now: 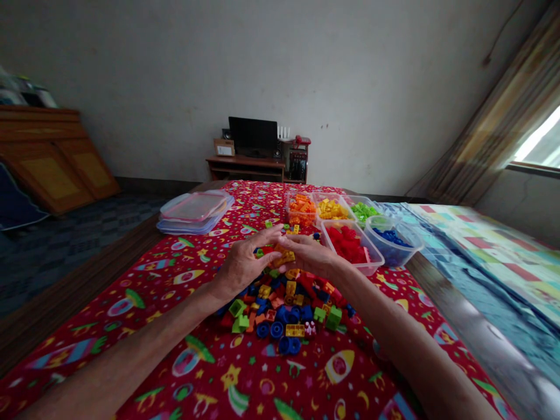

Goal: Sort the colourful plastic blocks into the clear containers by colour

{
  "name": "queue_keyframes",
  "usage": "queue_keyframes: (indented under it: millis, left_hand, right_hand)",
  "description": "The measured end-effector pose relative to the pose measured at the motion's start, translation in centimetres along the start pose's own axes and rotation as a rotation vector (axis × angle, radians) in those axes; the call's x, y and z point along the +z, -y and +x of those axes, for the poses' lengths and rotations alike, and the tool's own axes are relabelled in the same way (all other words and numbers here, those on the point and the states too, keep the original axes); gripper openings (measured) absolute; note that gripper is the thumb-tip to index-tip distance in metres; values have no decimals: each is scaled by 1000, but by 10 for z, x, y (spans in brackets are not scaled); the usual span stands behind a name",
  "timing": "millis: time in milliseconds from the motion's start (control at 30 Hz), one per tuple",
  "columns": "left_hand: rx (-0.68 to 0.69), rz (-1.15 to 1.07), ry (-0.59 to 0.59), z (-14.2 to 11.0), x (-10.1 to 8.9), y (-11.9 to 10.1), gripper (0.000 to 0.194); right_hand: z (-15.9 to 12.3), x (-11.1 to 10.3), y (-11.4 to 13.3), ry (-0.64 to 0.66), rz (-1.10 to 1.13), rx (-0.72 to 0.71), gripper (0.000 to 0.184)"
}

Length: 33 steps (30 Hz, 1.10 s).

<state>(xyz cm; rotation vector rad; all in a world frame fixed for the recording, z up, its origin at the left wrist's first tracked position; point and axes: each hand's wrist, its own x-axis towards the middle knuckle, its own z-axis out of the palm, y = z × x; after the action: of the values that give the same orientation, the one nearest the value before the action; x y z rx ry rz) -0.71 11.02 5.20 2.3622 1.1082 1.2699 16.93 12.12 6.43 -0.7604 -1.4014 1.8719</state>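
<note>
My left hand [245, 263] and my right hand [311, 253] meet above a mixed heap of toy building bricks [280, 312]. Between them they hold yellow building bricks [286, 257], with my left thumb against the near side. The fingertips of both hands overlap on top, so some of what they hold is hidden. Blue, green, yellow, orange and red pieces make up the heap below. Beside my right wrist stands a clear tub of red bricks [349, 244].
Behind the red tub are tubs of orange bricks [301, 210], yellow bricks [331, 209] and green bricks [364, 211]. A round tub of blue bricks [392, 244] stands right. Stacked plastic lids [195, 211] lie left on the red patterned tablecloth [170, 303]. A bed [476, 262] adjoins the table.
</note>
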Motion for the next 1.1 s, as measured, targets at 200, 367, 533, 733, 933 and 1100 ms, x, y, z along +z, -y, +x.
queue_keyframes:
  millis: [200,367,533,733,933,1100]
  left_hand:
    - [53,31,-23,3,-3,2,42]
    - [9,65,-40,5,-8,8,46]
    - [-9,82,-12,9,-15,17,40]
    - [-72,78,22,12,-18,43,43]
    - [-180,178,41,8,-19,84,48]
    - [-371,210,146,0,-14,112,64]
  right_hand:
    - [-1,-7,6,-140,-56,33,25]
    - [-4,-12,11,-179,-224,51,20]
    - [-6,-33,39,-377,-683,-33,13]
    - [15,-106,102,-908,-1244,-85,25]
    - [28,-123,119,-872,-1379,-23,64]
    - [17,-70,82,-509,-1420,-212,35]
